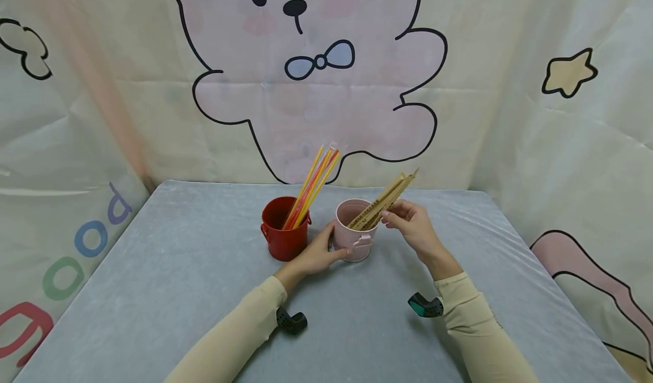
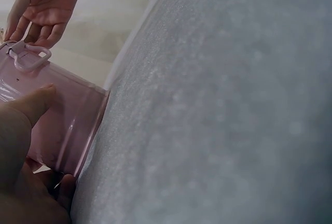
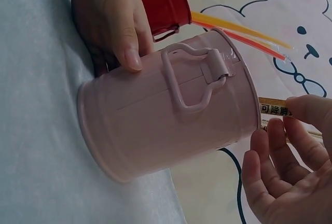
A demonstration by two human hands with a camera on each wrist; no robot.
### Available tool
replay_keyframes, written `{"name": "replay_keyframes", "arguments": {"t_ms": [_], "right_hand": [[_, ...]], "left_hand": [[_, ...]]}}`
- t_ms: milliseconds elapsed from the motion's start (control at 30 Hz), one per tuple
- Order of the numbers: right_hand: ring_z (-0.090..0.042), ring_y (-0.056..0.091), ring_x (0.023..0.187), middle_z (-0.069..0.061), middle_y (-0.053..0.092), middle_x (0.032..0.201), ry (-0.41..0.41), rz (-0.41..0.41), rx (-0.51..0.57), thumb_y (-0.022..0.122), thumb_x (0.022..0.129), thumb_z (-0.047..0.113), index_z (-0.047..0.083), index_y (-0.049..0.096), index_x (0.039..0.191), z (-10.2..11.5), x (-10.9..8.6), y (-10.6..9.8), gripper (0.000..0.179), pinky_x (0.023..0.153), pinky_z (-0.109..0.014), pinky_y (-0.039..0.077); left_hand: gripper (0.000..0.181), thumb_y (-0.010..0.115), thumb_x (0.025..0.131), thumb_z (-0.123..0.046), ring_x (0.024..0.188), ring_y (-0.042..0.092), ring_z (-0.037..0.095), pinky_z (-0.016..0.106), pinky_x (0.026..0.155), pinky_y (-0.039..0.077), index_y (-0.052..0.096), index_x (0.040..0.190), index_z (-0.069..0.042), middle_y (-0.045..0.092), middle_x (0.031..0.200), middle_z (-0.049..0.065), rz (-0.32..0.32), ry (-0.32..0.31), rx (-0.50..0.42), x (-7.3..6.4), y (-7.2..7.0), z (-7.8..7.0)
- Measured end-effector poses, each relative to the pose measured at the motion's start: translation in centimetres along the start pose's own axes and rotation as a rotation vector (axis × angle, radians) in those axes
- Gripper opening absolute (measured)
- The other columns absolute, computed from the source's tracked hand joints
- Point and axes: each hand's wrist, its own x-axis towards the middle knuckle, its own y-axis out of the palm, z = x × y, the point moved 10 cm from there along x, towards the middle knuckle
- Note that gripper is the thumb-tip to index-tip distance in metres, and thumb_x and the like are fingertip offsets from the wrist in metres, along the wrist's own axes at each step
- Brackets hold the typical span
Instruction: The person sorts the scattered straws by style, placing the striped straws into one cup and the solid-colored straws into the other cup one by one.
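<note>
A small pink metal bucket stands upright on the table, with a small handle on its side. My left hand grips it from the left, the thumb across the front and the fingers round the far side. Several long, thin, brown wrapped sticks with printed characters lean out of the bucket towards the right. At the rim, my right hand pinches one printed stick between thumb and fingers. The sticks' lower ends are hidden inside the bucket.
Left of the pink bucket stands a red bucket holding several yellow and red straws, apparently in clear wrapping. A grey-blue cloth covers the table. Behind hangs a printed curtain with a bear drawing.
</note>
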Motion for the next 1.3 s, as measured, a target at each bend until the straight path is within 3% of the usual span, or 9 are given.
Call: {"name": "replay_keyframes", "arguments": {"t_ms": [233,567,1000,1133,1300], "right_hand": [[-0.003,0.059,0.076,0.012,0.064,0.082,0.005,0.019,-0.025,0.063,0.094,0.016,-0.012,0.060,0.110,-0.5,0.2,0.3,0.033,0.073,-0.020,0.055],[-0.003,0.056,0.072,0.012,0.062,0.079,0.013,0.035,-0.089,0.064,0.093,0.018,-0.009,0.064,0.107,-1.0,0.5,0.7,0.030,0.073,-0.023,0.053],[-0.005,0.063,0.080,-0.022,0.064,0.105,-0.021,0.022,-0.139,0.065,0.092,0.018,-0.004,0.063,0.114,-0.8,0.5,0.6,0.031,0.072,-0.020,0.053],[-0.007,0.064,0.079,-0.021,0.065,0.104,-0.017,0.033,-0.172,0.064,0.093,0.020,-0.004,0.064,0.111,-1.0,0.4,0.4,0.030,0.074,-0.024,0.055],[-0.013,0.064,0.080,-0.010,0.067,0.096,-0.029,0.064,-0.241,0.061,0.096,0.022,-0.003,0.066,0.107,-1.3,-0.1,0.1,0.028,0.074,-0.025,0.055]], "left_hand": [[0.082,0.069,0.089,-0.034,0.150,0.025,0.022,0.048,0.122,0.025,0.019,0.153,-0.026,0.027,0.160,-0.002,0.003,0.002,-0.011,-0.2,-0.2,-0.4],[0.084,0.070,0.087,-0.039,0.150,0.025,0.019,0.048,0.123,0.024,0.019,0.153,-0.031,0.027,0.159,-0.004,-0.008,-0.036,0.003,0.2,-0.3,0.5],[0.082,0.070,0.087,-0.039,0.149,0.026,0.019,0.048,0.122,0.025,0.020,0.152,-0.032,0.028,0.158,-0.005,-0.005,-0.026,-0.005,-0.1,-0.4,0.4],[0.082,0.070,0.087,-0.039,0.149,0.027,0.020,0.048,0.122,0.026,0.020,0.152,-0.030,0.029,0.159,-0.004,-0.007,-0.025,-0.005,-0.2,-0.3,0.6],[0.082,0.068,0.089,-0.038,0.150,0.026,0.020,0.047,0.122,0.026,0.019,0.153,-0.028,0.028,0.159,-0.003,0.001,-0.023,0.010,-0.5,0.1,0.9]]}}
